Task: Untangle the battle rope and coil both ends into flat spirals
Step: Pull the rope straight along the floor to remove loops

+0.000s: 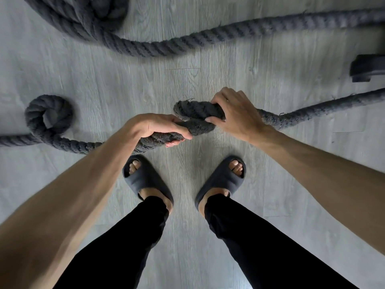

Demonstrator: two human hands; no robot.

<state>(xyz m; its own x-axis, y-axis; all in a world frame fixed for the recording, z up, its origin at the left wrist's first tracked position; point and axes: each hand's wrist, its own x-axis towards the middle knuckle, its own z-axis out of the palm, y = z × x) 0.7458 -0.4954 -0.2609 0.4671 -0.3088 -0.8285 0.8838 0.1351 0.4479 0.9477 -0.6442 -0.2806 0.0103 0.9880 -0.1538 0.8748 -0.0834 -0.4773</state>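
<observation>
A thick dark grey battle rope (198, 39) lies in loose curves over the grey wood-look floor. A tight knot (196, 118) of it is lifted above my feet. My left hand (155, 127) grips the strand leaving the knot to the left. My right hand (235, 114) clamps the knot's upper loop from the right. To the left, the rope curls into a small loop (49, 115) on the floor. More rope is heaped at the top left (83, 13), and one strand runs off to the right edge (325, 105).
My two feet in black slides (145, 178) (220, 180) stand just below the knot on the floor (187, 80). A dark block-shaped object (366, 67) sits at the right edge, between two rope strands.
</observation>
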